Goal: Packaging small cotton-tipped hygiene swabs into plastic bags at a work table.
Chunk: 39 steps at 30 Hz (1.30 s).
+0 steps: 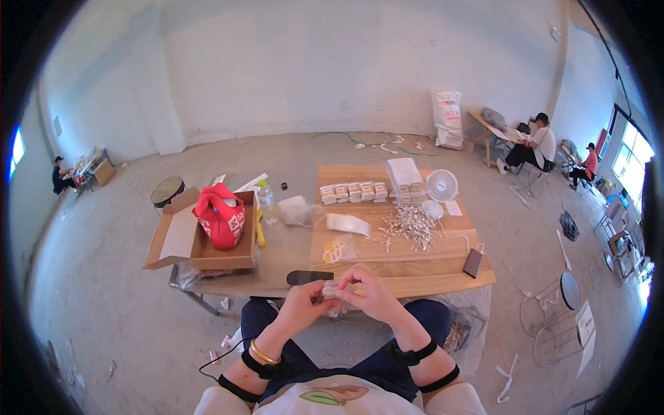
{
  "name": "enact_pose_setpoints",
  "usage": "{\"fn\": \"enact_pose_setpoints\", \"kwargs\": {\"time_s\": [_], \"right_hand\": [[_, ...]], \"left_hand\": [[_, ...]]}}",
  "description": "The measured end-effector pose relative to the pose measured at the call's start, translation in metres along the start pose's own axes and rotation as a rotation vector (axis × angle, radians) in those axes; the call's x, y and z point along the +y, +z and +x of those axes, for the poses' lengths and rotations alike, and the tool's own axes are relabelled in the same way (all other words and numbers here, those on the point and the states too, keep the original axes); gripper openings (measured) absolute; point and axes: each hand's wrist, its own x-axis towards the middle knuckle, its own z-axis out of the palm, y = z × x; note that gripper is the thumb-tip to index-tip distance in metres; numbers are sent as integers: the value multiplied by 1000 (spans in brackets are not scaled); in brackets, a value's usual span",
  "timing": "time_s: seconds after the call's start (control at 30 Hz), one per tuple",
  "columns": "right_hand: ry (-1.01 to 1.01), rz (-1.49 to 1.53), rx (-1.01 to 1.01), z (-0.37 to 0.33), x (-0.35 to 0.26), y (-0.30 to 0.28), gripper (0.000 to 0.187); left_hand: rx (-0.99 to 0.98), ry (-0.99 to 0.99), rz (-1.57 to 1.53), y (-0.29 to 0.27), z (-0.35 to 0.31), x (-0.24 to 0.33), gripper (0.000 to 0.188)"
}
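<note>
Over the table's near edge, both of my hands are closed on a small clear plastic packet (pixel 331 290) with something whitish in it. My left hand (pixel 301 308) grips its left side, and my right hand (pixel 372 295) pinches it from the right. Fingers hide most of the packet. Just beyond lies a dark flat object (pixel 309 277). Clear bags with a yellow print (pixel 338 250) lie farther in. Behind them are a stack of white strips (pixel 348 224) and a loose pile of thin white sticks, seemingly cotton swabs (pixel 413 229).
Small white packs (pixel 353 192) line the table's back beside a clear plastic stack (pixel 404 176). A white fan (pixel 442 185) and a cabled power bank (pixel 473 263) stand right. An open cardboard box (pixel 225 261) holds a red bag (pixel 223 221), near a bottle (pixel 265 194). Stools (pixel 569 290) stand right.
</note>
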Motion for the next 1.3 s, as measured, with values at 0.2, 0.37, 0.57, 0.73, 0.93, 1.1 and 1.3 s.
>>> {"fn": "enact_pose_setpoints", "kwargs": {"time_s": [0.2,0.37,0.57,0.73,0.93,1.1,1.3], "right_hand": [[-88,-244,-72,-2,-14,-15,10],[-7,-410,-155,-6,-4,-40,11],[234,250,129,-16,14,-14,22],[390,393,268,-17,50,-6,13],[364,449,315,-13,64,-5,15],[377,495,342,-9,69,-7,15],[377,480,356,-8,92,-7,14]], "left_hand": [[-82,9,200,-2,2,7,30],[-101,-59,280,-9,6,7,30],[-12,-175,-94,13,19,-16,39],[14,-196,-169,26,29,-12,40],[6,-190,-287,21,42,-28,26],[48,-181,-261,22,50,-42,18],[87,-146,-182,22,58,-57,16]]}}
